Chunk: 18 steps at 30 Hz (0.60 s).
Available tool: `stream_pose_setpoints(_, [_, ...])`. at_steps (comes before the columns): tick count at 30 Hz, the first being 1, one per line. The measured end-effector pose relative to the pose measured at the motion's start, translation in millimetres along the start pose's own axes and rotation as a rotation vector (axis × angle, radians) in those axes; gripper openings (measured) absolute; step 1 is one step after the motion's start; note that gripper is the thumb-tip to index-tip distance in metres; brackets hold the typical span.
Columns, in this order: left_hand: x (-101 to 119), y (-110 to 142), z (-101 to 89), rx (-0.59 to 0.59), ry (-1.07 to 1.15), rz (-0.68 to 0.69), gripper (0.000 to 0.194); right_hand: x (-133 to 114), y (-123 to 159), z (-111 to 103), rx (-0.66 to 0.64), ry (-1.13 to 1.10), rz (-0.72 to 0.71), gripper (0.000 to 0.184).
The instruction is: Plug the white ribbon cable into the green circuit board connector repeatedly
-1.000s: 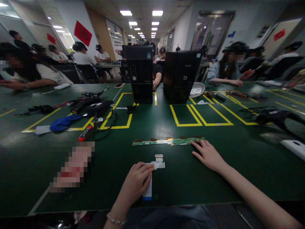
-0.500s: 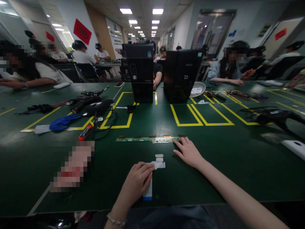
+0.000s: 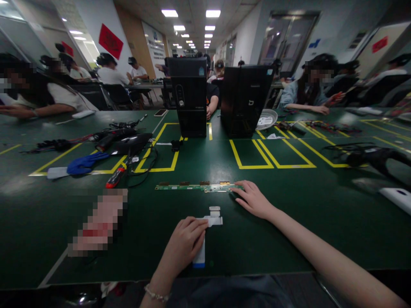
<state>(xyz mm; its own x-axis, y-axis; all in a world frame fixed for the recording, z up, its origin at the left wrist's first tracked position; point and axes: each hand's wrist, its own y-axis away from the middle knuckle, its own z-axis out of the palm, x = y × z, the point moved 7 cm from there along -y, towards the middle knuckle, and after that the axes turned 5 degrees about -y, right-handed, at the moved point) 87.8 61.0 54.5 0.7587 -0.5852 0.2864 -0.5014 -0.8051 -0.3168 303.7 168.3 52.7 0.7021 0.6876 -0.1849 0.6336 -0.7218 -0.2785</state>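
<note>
My left hand (image 3: 186,239) lies palm down over a white flat ribbon cable (image 3: 199,255), its fingers stretched out and close together. The cable's blue-tipped end points toward me, and its bent upper part with a connector (image 3: 215,209) shows past my fingertips; the middle is hidden under the hand. Farther out, a long narrow green circuit board (image 3: 189,187) with copper-coloured tabs lies flat across the table. My right hand (image 3: 253,200) has its fingers spread, and its fingertips touch the board's right end, covering it partly.
Two black computer towers (image 3: 191,98) (image 3: 244,102) stand at the back. On the left lie a red-and-black screwdriver (image 3: 116,177), a blue glove-like item (image 3: 87,164) and tangled black cables (image 3: 118,130). A black stand-like object (image 3: 369,156) lies right. Other people sit around the room.
My right hand has shifted slightly, and its fingers have changed pose at the board's right end. My left hand and the ribbon cable look unmoved.
</note>
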Motion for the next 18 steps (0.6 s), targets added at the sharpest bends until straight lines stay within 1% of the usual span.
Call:
stream_pose_setpoints(3, [0.1,0.0,-0.7,0.014,0.003,0.007,0.03,4.8,-5.1,1.4,-0.012,-0.047,-0.007,0.042])
stream_pose_setpoints(6, [0.0,-0.2,-0.1,0.003,0.006,0.001,0.031,5.7,-6.0,3.2,-0.025,-0.079,-0.015,0.043])
stream_pose_setpoints(12, [-0.3,0.0,-0.9,-0.009,0.011,-0.006,0.03,3.7,2.2,5.3,-0.085,-0.081,-0.002,0.05])
stream_pose_setpoints(18, [-1.1,-1.1,-5.2,0.0,0.069,-0.032,0.029,4.9,5.7,9.1,-0.105,-0.083,0.02,0.052])
